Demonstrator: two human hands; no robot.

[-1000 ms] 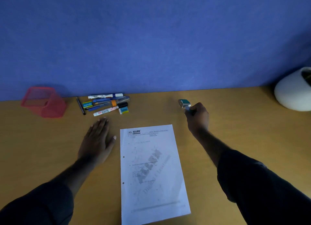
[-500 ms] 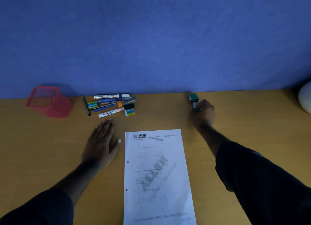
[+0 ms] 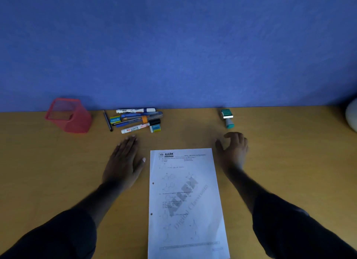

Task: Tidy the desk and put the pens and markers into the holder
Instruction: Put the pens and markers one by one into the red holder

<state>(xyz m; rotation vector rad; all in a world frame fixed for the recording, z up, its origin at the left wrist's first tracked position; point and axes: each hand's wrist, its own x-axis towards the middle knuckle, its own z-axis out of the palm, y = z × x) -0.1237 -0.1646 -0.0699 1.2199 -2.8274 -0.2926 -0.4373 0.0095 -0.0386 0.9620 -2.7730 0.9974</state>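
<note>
Pens [image 3: 138,119] lie at eleven o'clock beside the holder [image 3: 69,116]. Left hand [image 3: 124,163] flat, fingers [image 3: 128,142] together; right hand [image 3: 232,150] empty, fingers loosely curled.

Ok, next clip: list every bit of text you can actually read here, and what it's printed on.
"ALLEN": header of the printed sheet; its body text and the diagonal watermark are too faint to read reliably.
"MARKER": upside down on the white marker; its smaller print is unreadable.
"apsara", apparently, upside down: eraser left of the pens.
Second eraser, top marker, stamp: print too small or blurred.
</note>
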